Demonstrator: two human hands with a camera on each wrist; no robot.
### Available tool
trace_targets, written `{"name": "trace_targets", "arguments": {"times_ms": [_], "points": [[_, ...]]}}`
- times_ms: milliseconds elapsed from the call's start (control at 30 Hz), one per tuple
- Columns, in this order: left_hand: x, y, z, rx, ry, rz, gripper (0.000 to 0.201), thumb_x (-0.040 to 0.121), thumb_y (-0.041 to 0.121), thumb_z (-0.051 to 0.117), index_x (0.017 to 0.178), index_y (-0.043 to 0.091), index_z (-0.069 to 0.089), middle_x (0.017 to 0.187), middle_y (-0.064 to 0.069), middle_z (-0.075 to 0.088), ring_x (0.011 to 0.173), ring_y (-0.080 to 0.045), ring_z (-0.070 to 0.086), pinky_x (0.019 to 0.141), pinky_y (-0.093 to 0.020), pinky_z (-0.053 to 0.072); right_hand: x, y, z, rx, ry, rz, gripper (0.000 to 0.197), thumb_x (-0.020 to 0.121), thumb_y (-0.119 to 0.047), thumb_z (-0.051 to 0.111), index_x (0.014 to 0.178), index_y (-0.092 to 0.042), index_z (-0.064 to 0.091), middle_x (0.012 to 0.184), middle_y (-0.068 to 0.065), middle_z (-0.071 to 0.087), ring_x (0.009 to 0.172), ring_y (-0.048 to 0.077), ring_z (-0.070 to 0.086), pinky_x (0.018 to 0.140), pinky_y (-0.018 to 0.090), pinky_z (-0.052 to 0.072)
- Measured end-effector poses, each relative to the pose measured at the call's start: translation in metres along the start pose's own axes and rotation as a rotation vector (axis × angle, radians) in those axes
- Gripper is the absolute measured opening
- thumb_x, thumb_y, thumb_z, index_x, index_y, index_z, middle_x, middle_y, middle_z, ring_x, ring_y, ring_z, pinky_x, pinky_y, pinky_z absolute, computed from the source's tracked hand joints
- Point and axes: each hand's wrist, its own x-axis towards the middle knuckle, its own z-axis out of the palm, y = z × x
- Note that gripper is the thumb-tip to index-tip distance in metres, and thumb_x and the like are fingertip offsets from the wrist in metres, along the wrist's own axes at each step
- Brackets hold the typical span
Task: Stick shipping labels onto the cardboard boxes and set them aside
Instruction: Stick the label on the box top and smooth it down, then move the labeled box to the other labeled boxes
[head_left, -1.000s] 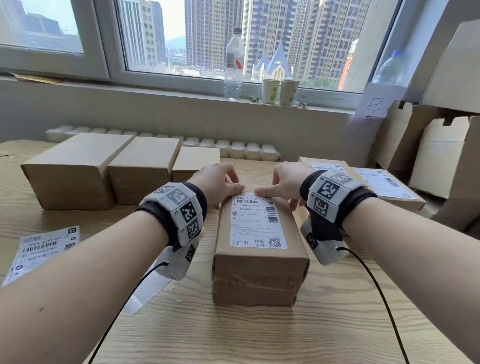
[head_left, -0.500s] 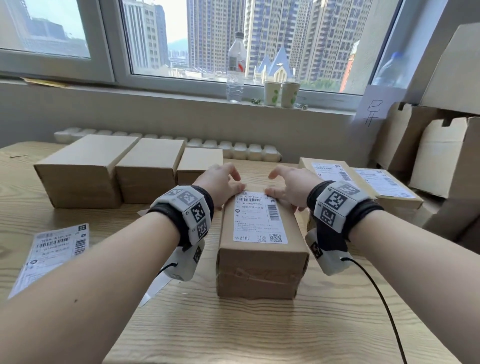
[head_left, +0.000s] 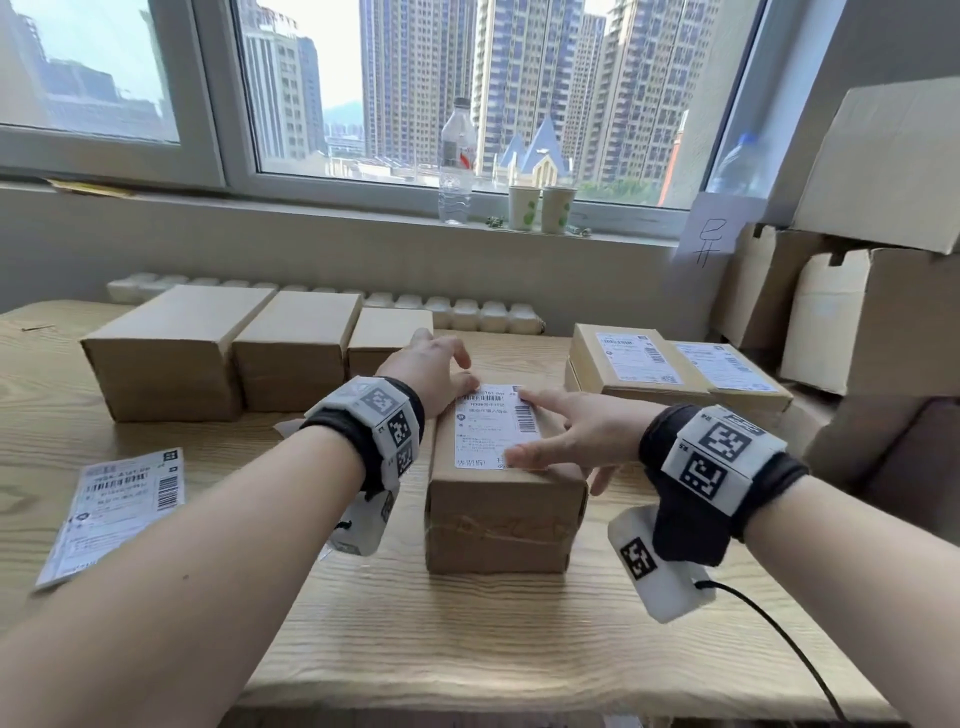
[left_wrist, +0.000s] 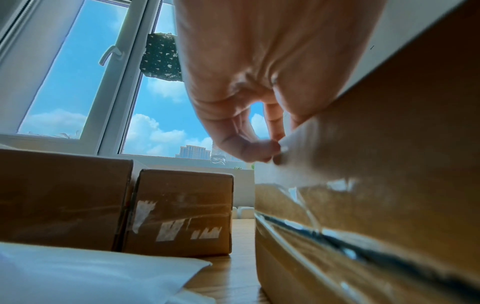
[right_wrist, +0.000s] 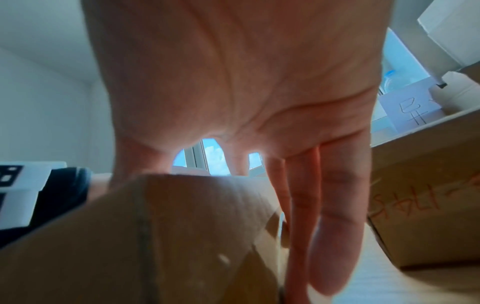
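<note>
A small cardboard box (head_left: 506, 519) stands in the middle of the wooden table (head_left: 519, 639), with a white shipping label (head_left: 488, 428) on its top. My left hand (head_left: 436, 371) sits at the box's far left corner. In the left wrist view its thumb and a fingertip (left_wrist: 262, 149) meet in a pinch at the label's far left corner, beside the box's side (left_wrist: 389, 195). My right hand (head_left: 571, 434) lies spread and flat over the right half of the label, index finger toward the far edge, thumb near the front. Its other fingers (right_wrist: 327, 236) hang down the box's right side (right_wrist: 168, 236).
Three unlabelled boxes (head_left: 166, 353) stand in a row at the back left. Two labelled boxes (head_left: 639, 364) sit at the back right. A loose label sheet (head_left: 122, 506) lies on the table at the left. Large cartons (head_left: 878, 317) stand at the right. A bottle (head_left: 457, 161) stands on the sill.
My right hand has left the label's far right corner, come toward me and spread flat across the label. The left hand stays at the far left corner.
</note>
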Motion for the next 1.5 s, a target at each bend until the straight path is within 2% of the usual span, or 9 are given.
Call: {"name": "trace_targets", "arguments": {"times_ms": [233, 367, 500, 633, 733, 833, 933, 1100, 1500], "points": [[-0.03, -0.004, -0.015, -0.162, -0.393, -0.001, 0.089, 0.07, 0.051, 0.072, 0.145, 0.031, 0.028, 0.15, 0.005, 0.015, 0.126, -0.022, 0.04, 0.063, -0.03, 0.059, 0.005, -0.001, 0.003, 0.014, 0.12, 0.018, 0.062, 0.093, -0.042, 0.051, 0.148, -0.034, 0.024, 0.11, 0.008, 0.06, 0.065, 0.019, 0.066, 0.051, 0.027, 0.057], [-0.044, -0.007, -0.023, -0.25, -0.54, -0.044, 0.099, 0.071, 0.038, 0.076, 0.148, 0.037, 0.013, 0.153, 0.0, 0.018, 0.13, -0.024, 0.037, 0.072, -0.036, 0.059, -0.007, 0.002, -0.004, 0.015, 0.011, -0.005, 0.087, 0.08, -0.042, 0.068, 0.149, -0.036, 0.016, 0.124, 0.009, 0.053, 0.072, 0.014, 0.066, 0.059, 0.024, 0.058], [-0.042, 0.0, -0.023, -0.239, -0.562, -0.009, 0.1, 0.069, 0.035, 0.079, 0.147, 0.037, 0.016, 0.147, -0.003, 0.029, 0.12, -0.022, 0.047, 0.079, -0.038, 0.058, -0.011, 0.005, -0.002, -0.061, -0.034, -0.075, 0.11, 0.064, -0.035, 0.084, 0.149, -0.035, 0.016, 0.141, 0.004, 0.041, 0.1, 0.018, 0.063, 0.07, 0.025, 0.058], [-0.033, 0.012, -0.03, -0.252, -0.498, 0.054, 0.101, 0.061, 0.037, 0.083, 0.144, 0.038, 0.025, 0.145, 0.001, 0.032, 0.116, -0.019, 0.05, 0.084, -0.036, 0.056, -0.011, 0.007, -0.011, -0.055, 0.105, -0.095, 0.098, 0.067, -0.03, 0.082, 0.146, -0.034, 0.025, 0.106, -0.007, 0.052, 0.077, 0.009, 0.064, 0.059, 0.014, 0.051], [-0.023, 0.023, -0.039, -0.272, -0.38, 0.099, 0.099, 0.061, 0.034, 0.084, 0.143, 0.034, 0.029, 0.139, 0.005, 0.036, 0.107, -0.015, 0.051, 0.079, -0.027, 0.053, -0.009, 0.01, -0.035, -0.048, 0.253, -0.128, 0.089, 0.068, -0.024, 0.081, 0.143, -0.034, 0.033, 0.126, 0.001, 0.054, 0.108, 0.018, 0.061, 0.067, 0.011, 0.047], [-0.007, 0.034, -0.037, -0.188, -0.217, 0.12, 0.095, 0.065, 0.034, 0.083, 0.144, 0.032, 0.029, 0.135, 0.002, 0.044, 0.108, -0.017, 0.052, 0.081, -0.024, 0.047, 0.005, 0.011, -0.054, -0.102, 0.395, -0.128, 0.085, 0.067, -0.019, 0.08, 0.14, -0.033, 0.039, 0.135, -0.001, 0.051, 0.121, 0.017, 0.051, 0.09, 0.024, 0.043], [0.011, 0.042, -0.02, -0.118, -0.134, 0.096, 0.083, 0.075, 0.028, 0.076, 0.145, 0.026, 0.031, 0.143, -0.002, 0.041, 0.124, -0.019, 0.044, 0.086, -0.02, 0.034, 0.023, 0.013, -0.059, -0.166, 0.471, -0.063, 0.073, 0.071, -0.014, 0.077, 0.135, -0.034, 0.047, 0.134, 0.0, 0.051, 0.121, 0.018, 0.049, 0.085, 0.021, 0.036], [0.035, 0.041, 0.011, -0.102, -0.103, 0.034, 0.08, 0.076, 0.021, 0.074, 0.144, 0.019, 0.032, 0.144, -0.005, 0.04, 0.13, -0.021, 0.04, 0.101, -0.028, 0.035, 0.057, 0.019, -0.046, -0.215, 0.532, -0.033, 0.059, 0.078, -0.002, 0.062, 0.127, -0.033, 0.056, 0.135, 0.002, 0.052, 0.122, 0.02, 0.051, 0.088, 0.024, 0.044], [0.055, 0.031, 0.032, -0.166, -0.102, 0.041, 0.067, 0.077, 0.014, 0.072, 0.137, 0.023, 0.043, 0.143, -0.008, 0.04, 0.123, -0.023, 0.047, 0.1, -0.034, 0.045, 0.075, 0.023, -0.05, -0.234, 0.609, -0.012, 0.038, 0.08, -0.004, 0.055, 0.108, -0.028, 0.068, 0.117, 0.003, 0.064, 0.108, 0.022, 0.059, 0.092, 0.03, 0.048]]}}
